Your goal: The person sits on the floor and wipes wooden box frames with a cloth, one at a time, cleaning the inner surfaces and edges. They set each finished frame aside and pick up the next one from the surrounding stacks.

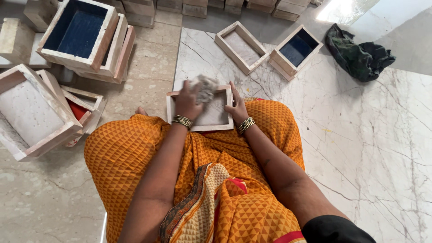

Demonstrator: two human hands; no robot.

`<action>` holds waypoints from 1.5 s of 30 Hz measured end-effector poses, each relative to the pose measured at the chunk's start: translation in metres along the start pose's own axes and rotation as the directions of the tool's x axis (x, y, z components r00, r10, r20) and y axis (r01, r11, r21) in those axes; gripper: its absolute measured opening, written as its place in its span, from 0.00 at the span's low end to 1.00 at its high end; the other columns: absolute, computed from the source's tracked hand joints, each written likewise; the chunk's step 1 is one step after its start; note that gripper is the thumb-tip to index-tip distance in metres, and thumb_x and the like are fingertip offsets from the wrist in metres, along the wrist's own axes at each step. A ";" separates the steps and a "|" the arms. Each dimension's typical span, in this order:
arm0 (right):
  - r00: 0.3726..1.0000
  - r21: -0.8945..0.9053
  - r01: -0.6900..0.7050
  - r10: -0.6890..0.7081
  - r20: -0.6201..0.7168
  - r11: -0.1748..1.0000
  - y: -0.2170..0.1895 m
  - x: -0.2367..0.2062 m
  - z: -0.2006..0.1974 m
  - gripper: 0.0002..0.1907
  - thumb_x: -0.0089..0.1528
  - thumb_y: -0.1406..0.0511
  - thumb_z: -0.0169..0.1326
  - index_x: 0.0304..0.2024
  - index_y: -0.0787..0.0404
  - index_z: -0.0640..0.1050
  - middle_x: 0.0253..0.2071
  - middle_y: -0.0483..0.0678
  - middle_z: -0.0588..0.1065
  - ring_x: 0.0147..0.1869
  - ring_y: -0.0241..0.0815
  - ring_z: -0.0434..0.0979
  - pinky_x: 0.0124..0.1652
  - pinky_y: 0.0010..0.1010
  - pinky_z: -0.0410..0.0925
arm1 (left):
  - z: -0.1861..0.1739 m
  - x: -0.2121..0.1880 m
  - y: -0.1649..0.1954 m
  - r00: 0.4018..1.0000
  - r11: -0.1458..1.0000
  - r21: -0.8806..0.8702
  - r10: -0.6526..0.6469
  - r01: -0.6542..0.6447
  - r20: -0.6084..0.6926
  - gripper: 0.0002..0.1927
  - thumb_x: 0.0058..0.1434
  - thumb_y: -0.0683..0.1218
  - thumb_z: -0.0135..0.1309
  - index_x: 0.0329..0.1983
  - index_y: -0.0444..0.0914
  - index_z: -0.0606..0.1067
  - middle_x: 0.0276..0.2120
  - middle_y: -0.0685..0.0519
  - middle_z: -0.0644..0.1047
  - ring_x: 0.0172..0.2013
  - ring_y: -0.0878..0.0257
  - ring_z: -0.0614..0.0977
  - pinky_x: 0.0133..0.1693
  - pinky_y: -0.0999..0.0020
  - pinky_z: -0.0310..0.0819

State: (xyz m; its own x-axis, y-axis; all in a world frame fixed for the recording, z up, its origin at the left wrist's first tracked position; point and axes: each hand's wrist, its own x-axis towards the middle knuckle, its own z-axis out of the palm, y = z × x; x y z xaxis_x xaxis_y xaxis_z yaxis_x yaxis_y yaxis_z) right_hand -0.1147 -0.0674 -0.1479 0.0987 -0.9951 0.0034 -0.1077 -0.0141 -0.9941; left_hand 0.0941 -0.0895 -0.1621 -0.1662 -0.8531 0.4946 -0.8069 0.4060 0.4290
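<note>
Shallow stone tray (216,118) rests against the person's knees, partly on the white marble slab (360,135), which serves as the landmark. Left hand (188,103) has its grip clenched on a crumpled grey cloth (206,88), pressed into the tray's far left corner. Right hand (237,108) clamps the tray's right wall, fingers over the rim, steadying it.

Step in hand, as judged: wiping the tray's inside. The cloth is blurred, so stroke direction cannot be told.

Next move would call for firm bracing by the right hand while the cloth reaches the untreated near side.

On the slab's far edge: an empty tray (240,47), a blue-lined box (296,49), a dark rag (360,54).
</note>
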 end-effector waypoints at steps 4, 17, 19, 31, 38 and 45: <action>0.999 0.211 -0.036 0.034 0.009 0.977 0.011 0.003 0.004 0.45 0.56 0.76 0.59 0.75 0.69 0.58 0.66 0.60 0.69 0.65 0.42 0.75 0.61 0.31 0.74 | 0.014 0.001 0.023 0.981 0.986 0.038 0.157 -0.162 0.112 0.32 0.55 0.49 0.66 0.64 0.54 0.72 0.54 0.49 0.68 0.44 0.58 0.78 0.33 0.70 0.83; 0.994 -0.016 -0.070 0.069 -0.086 0.997 -0.002 0.003 0.008 0.56 0.44 0.75 0.50 0.77 0.57 0.53 0.65 0.58 0.70 0.54 0.45 0.78 0.50 0.30 0.76 | -0.001 -0.005 -0.001 0.920 0.910 0.400 -0.249 0.114 0.304 0.36 0.64 0.38 0.51 0.70 0.65 0.66 0.54 0.52 0.66 0.46 0.55 0.75 0.30 0.70 0.82; 0.996 -0.023 -0.002 0.000 -0.093 1.000 0.007 0.004 0.006 0.55 0.44 0.75 0.51 0.77 0.58 0.54 0.67 0.58 0.69 0.59 0.45 0.77 0.54 0.30 0.74 | -0.008 -0.004 -0.012 0.884 0.880 0.393 -0.385 0.265 0.267 0.31 0.67 0.40 0.47 0.68 0.64 0.67 0.57 0.50 0.65 0.48 0.51 0.75 0.35 0.66 0.82; 0.963 0.052 -0.022 0.036 -0.267 0.998 0.016 0.002 0.003 0.54 0.41 0.75 0.50 0.74 0.50 0.62 0.55 0.55 0.73 0.50 0.45 0.75 0.47 0.37 0.76 | -0.032 -0.003 -0.033 0.577 0.734 0.278 -0.666 0.619 0.473 0.26 0.67 0.46 0.50 0.69 0.53 0.65 0.64 0.44 0.60 0.50 0.47 0.79 0.47 0.57 0.81; 0.965 0.097 0.122 -0.095 -0.245 0.988 0.008 0.005 0.004 0.52 0.44 0.77 0.50 0.74 0.51 0.62 0.59 0.53 0.73 0.54 0.44 0.77 0.50 0.32 0.76 | -0.026 -0.012 -0.007 0.622 0.926 0.234 -0.372 0.295 0.689 0.33 0.57 0.53 0.65 0.66 0.58 0.69 0.68 0.50 0.63 0.52 0.54 0.79 0.51 0.60 0.78; 0.980 0.115 0.092 -0.070 -0.184 0.989 0.011 0.005 0.008 0.51 0.45 0.75 0.50 0.74 0.50 0.61 0.58 0.50 0.73 0.54 0.40 0.77 0.47 0.30 0.76 | -0.020 -0.018 0.008 0.726 0.954 -0.108 -0.136 0.279 0.674 0.35 0.52 0.52 0.64 0.66 0.55 0.71 0.71 0.49 0.60 0.48 0.56 0.81 0.46 0.63 0.83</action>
State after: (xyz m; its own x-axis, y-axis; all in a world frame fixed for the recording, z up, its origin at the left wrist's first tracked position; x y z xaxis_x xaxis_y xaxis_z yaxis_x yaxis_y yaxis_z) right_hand -0.1072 -0.0717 -0.1602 -0.0779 -0.9926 0.0927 0.0168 -0.0943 -0.9954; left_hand 0.1014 -0.0643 -0.1526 -0.3935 -0.8953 -0.2089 -0.7551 0.1851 0.6289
